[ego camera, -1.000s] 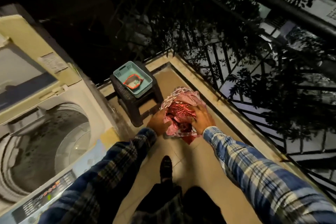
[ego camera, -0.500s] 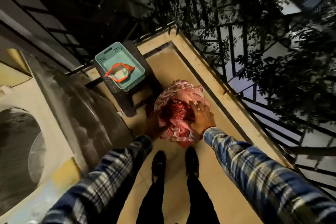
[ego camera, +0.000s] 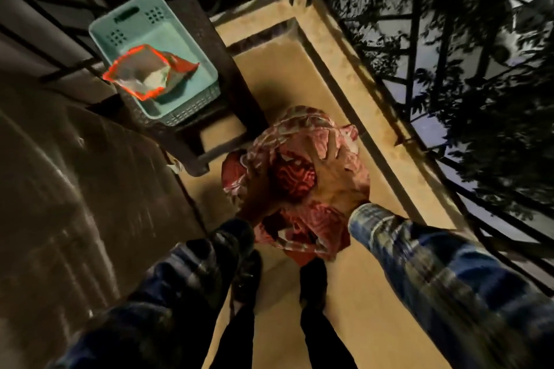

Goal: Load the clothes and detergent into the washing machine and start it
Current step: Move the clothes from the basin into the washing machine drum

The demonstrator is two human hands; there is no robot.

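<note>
Pressing splayed on clothes bundle (ego camera: 296,180), R hand (ego camera: 334,178) blurred; L hand (ego camera: 257,199) shadowed beside it, grip unclear.

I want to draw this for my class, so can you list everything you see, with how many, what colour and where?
clothes bundle: one, red and pink patterned, middle, between the hands
basket: one, teal, on the stool, upper left
detergent pouch: one, red-edged, in the basket
stool: one, dark brown, by the washing machine
washing machine: one, grey side, left, blurred
floor: tan, middle
railing: one, black, right
leaves: many, dark, beyond the railing
shoes: two, black, bottom middle
sleeves: two, blue plaid, bottom
left hand: at the bundle's left, in shadow
right hand: on the bundle's top, fingers spread
</note>
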